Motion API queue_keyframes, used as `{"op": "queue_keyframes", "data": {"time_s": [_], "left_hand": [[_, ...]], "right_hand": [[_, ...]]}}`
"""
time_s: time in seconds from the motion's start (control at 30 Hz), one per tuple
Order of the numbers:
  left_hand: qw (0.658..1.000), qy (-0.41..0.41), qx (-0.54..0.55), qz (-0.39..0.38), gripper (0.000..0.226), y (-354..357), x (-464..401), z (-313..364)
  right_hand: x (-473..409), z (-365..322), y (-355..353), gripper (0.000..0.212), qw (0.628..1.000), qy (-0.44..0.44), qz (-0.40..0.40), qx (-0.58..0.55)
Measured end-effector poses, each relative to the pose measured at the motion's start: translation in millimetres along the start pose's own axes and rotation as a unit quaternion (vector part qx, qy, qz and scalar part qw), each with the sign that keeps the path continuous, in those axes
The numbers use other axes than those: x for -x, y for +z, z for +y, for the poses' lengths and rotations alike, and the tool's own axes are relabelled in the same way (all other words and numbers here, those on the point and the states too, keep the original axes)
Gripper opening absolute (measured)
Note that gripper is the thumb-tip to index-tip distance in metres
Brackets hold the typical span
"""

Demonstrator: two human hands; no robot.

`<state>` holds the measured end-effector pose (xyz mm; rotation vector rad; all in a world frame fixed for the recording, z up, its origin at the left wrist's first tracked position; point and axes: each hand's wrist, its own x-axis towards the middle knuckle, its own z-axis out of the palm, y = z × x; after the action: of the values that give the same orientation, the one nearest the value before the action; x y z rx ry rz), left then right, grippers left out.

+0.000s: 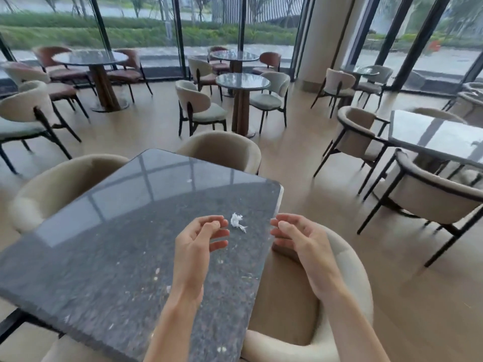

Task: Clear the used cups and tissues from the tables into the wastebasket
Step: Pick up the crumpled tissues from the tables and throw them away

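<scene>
A small crumpled white tissue [237, 221] lies on the dark speckled stone table [117, 244], near its right edge. My left hand [201, 239] hovers over the table just left of the tissue, fingers loosely curled and holding nothing. My right hand [295, 237] hangs beyond the table's right edge, above a beige chair, fingers relaxed and empty. A tiny white scrap [189, 180] sits further back on the table. No cup and no wastebasket are in view.
Beige chairs surround this table: one [345, 273] under my right arm, one at the far side [222, 147], one at the left [60, 184]. A second square table [428, 137] with armchairs stands right. Round tables [243, 81] and more chairs fill the room before glass walls.
</scene>
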<state>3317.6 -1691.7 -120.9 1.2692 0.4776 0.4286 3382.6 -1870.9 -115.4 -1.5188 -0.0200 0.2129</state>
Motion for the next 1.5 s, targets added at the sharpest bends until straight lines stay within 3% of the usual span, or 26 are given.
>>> {"op": "queue_keyframes", "data": {"time_s": [0.4,0.77,0.97,1.23,1.5], "left_hand": [[0.986,-0.120,-0.091,0.075,0.021,46.7,-166.2,-122.2],[0.956,-0.251,-0.139,0.067,0.018,64.4,-267.2,-251.3],[0.948,-0.270,-0.164,0.039,0.036,66.2,-281.1,-288.0],[0.949,-0.277,-0.149,0.019,0.037,68.9,-281.2,-301.9],[0.943,-0.311,-0.117,0.029,0.021,62.8,-269.6,-303.4]], "right_hand": [[-220.0,107.0,6.5,0.021,0.982,0.048,-0.107,0.149],[-338.1,246.1,32.1,0.075,0.854,0.024,-0.299,0.426],[-360.0,281.3,44.8,0.086,0.808,0.006,-0.353,0.472],[-348.0,302.4,44.8,0.061,0.805,-0.026,-0.349,0.479],[-336.0,306.9,48.6,0.029,0.827,0.014,-0.303,0.473]]}}
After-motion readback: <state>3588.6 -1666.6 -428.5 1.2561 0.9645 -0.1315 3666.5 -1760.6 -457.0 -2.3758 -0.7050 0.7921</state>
